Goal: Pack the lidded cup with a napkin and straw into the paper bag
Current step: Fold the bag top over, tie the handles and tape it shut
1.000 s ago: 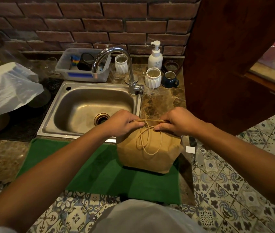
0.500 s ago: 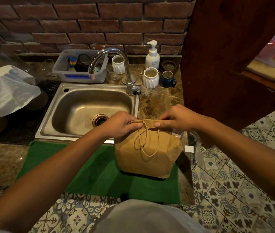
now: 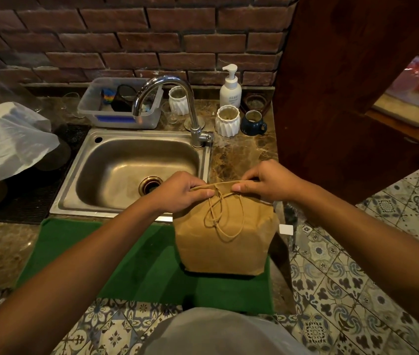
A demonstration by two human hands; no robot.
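Observation:
A brown paper bag [image 3: 225, 242] stands upright on the green mat [image 3: 136, 260] at the counter's right end. Its top edge is pressed flat and its twine handles hang down the front face. My left hand [image 3: 180, 192] pinches the left part of that top edge. My right hand [image 3: 267, 183] pinches the right part, thumb in front. The cup, napkin and straw are not visible; the bag hides whatever is inside.
A steel sink [image 3: 131, 170] with a curved tap [image 3: 170, 103] lies behind the mat. A plastic tub [image 3: 118, 106], white ribbed cups [image 3: 227, 120], a blue mug [image 3: 253, 123] and a soap pump [image 3: 230, 85] line the brick wall. A white plastic bag [image 3: 6, 142] sits left. A wooden panel [image 3: 344, 85] rises right.
Both hands stay pinched on the bag's top edge. My right hand has shifted slightly back along the fold and the edge looks flatter; the bag has not moved on the mat.

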